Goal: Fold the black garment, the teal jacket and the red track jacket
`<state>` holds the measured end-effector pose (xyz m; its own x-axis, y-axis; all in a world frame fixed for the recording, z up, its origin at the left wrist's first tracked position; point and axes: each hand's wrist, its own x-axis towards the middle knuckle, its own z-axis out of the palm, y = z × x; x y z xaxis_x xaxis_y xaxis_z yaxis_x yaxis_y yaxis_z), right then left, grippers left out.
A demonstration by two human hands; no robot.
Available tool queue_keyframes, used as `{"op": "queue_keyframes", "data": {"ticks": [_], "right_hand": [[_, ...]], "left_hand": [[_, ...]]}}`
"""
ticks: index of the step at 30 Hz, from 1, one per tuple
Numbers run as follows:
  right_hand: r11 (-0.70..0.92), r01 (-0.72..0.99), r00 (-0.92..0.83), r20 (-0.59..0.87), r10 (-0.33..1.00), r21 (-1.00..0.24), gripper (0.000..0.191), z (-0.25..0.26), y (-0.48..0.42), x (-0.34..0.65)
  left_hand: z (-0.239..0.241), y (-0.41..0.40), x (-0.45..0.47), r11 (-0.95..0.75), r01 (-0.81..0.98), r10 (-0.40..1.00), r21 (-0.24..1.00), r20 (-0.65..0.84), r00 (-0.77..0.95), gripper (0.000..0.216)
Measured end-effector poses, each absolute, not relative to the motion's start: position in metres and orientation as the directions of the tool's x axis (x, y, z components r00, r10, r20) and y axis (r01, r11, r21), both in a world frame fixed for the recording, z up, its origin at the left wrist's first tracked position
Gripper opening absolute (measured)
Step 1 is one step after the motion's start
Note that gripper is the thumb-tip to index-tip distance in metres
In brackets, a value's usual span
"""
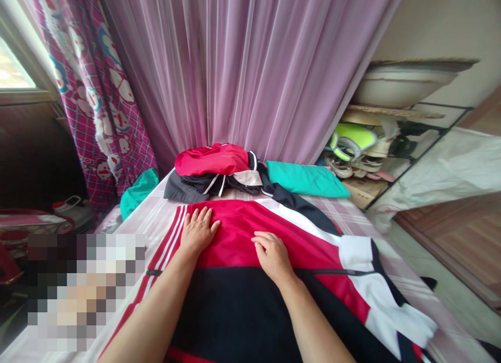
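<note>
A red, black and white track jacket (235, 230) lies spread over the table in front of me, with a dark zipper running across it. My left hand (198, 230) rests flat on the red cloth near the white-striped edge, fingers spread. Over the middle of the red part is my right hand (272, 253), its fingers loosely bent and nothing visible in them; whether it touches the cloth is unclear. White cloth with a collar-like fold (356, 252) shows at the jacket's right side.
Behind the jacket sits a pile of red and dark clothes (215, 162), beside a folded teal cloth (307, 179). Another teal cloth (140, 193) hangs at the left edge. Purple curtains (250, 75) close off the back. A rack with shoes (368, 164) and a basin (407, 86) stands at right.
</note>
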<state>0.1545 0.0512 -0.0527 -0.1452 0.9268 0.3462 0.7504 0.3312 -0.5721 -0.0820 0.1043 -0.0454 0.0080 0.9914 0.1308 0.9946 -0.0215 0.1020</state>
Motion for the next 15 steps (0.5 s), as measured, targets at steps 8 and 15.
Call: {"op": "queue_keyframes", "data": {"ticks": [8,15], "right_hand": [[0.244,0.697,-0.065,0.28,0.958,-0.674,0.032,-0.054,0.063,0.159],[0.242,0.693,-0.062,0.277,0.959,-0.679,0.03,-0.051,0.062,0.157]], "left_hand": [[-0.047,0.106,-0.081,-0.01,0.995,0.989,0.102,0.148,-0.006,0.058],[-0.045,0.107,-0.081,-0.013,0.997,0.99,0.077,0.142,0.002,0.06]]}}
